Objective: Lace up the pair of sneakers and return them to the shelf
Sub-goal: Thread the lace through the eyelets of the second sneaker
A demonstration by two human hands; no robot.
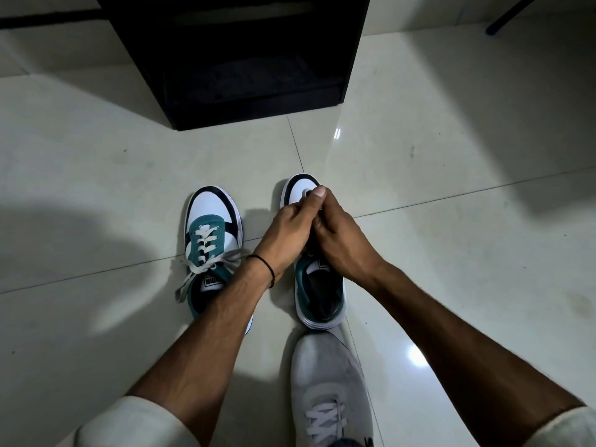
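Two white, teal and black sneakers side by side on the pale floor tiles (451, 188), toes toward the dark shelf (242, 75) just beyond them, neither yet on it. On the left of the view, the laced sneaker (213, 240), a white lace (203, 243) crossed up its front, ends trailing loose to either side, heel partly covered by the left forearm. Close beside it, the second sneaker (322, 295), dark heel opening in plain sight, lacing zone hidden under both hands. Left hand (287, 230) reaching across from the left, fingers curled, a thin black thread bracelet (269, 269) at the wrist; right hand (338, 240) pressed against it, fingers curled likewise, thumb stretched forward over the white toe cap. Between the left fingertips and the right thumb, a small pale lace end (304, 191), pinched by both. How far this sneaker's lacing goes: impossible to tell, hands in the way. Right behind its heel, a grey shoe (329, 382) with white laces on the person's own foot.
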